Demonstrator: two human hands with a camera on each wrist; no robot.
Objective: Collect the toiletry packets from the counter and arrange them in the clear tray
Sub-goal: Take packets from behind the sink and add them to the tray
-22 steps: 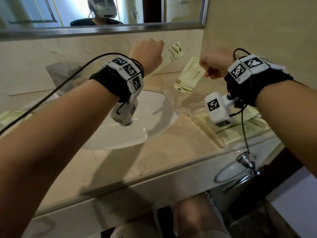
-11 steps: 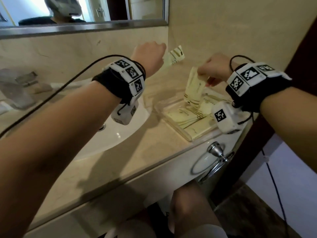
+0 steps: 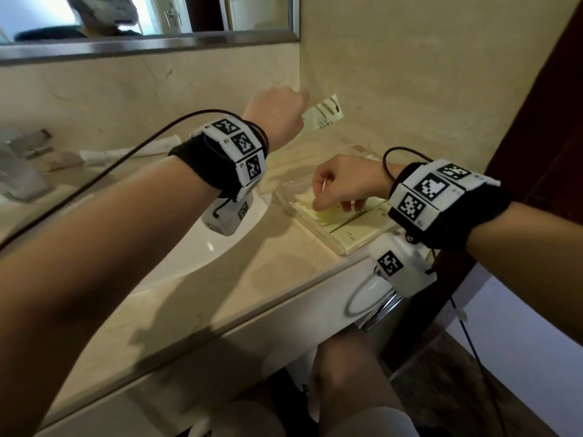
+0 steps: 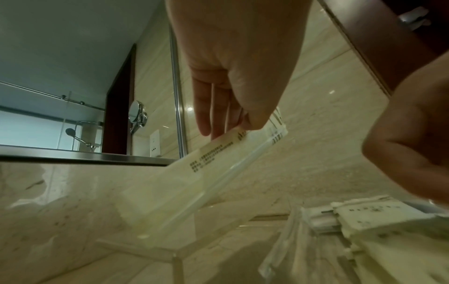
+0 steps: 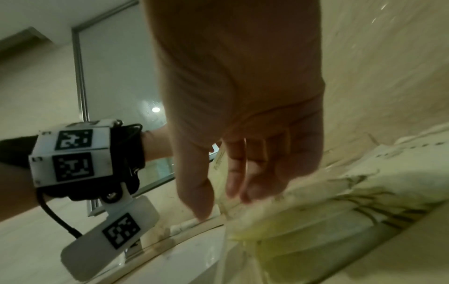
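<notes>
Counter edge (image 3: 284, 298) nearest you, basin (image 3: 202, 247) at 9 o'clock of the clear tray (image 3: 318, 234). Your right hand (image 3: 344, 181) is down in the tray at 3 o'clock, fingers (image 5: 233, 173) curled on a packet (image 3: 334, 216) atop the pile, likely seating it flat; whether it's gripped or just pressed, can't tell. Other packets (image 3: 359, 234) lie overlapped inside. Beyond, at 12 o'clock, your left hand (image 3: 277, 118) hangs above the tray's far end, thumb and fingers (image 4: 211, 107) pinching a long toothbrush packet (image 4: 218, 163) by one end, tilted, probably queued for placing next. Wall mirror (image 3: 151, 20) farthest back.
</notes>
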